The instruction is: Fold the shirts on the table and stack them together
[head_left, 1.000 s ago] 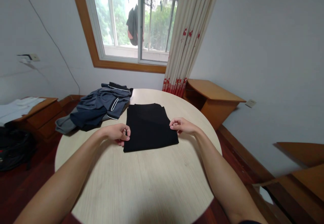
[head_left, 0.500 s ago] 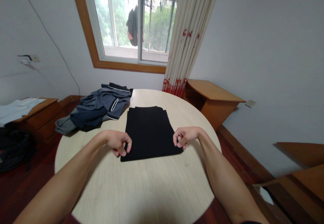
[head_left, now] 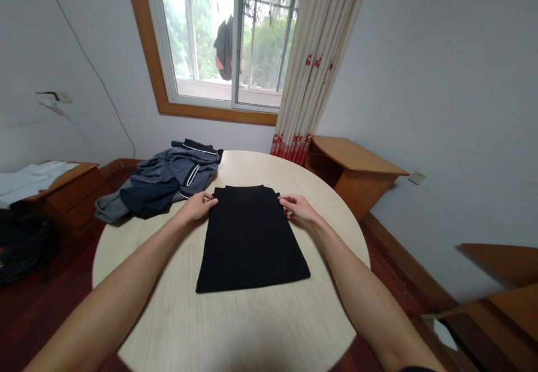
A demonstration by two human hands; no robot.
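Note:
A black folded garment, which looks like a shirt (head_left: 253,237), lies flat on the round pale wooden table (head_left: 235,327). Its wider edge faces me, and its far edge is narrower with a small raised step. My left hand (head_left: 199,205) pinches the far left corner between thumb and fingers. At the far right corner, my right hand (head_left: 299,208) has its thumb and fingers closed on the cloth. Both forearms reach in from the lower corners, outside the garment.
Crumpled grey and navy clothes (head_left: 168,178) with white-striped trim lie at the table's back left. Behind stand a wooden cabinet (head_left: 357,159) and a floral curtain (head_left: 319,58) by the window. A wooden drawer unit (head_left: 79,193) with white papers is at left.
Both hands have moved from the garment's near corners to its far corners. The black garment sits nearer to me and looks longer and flatter.

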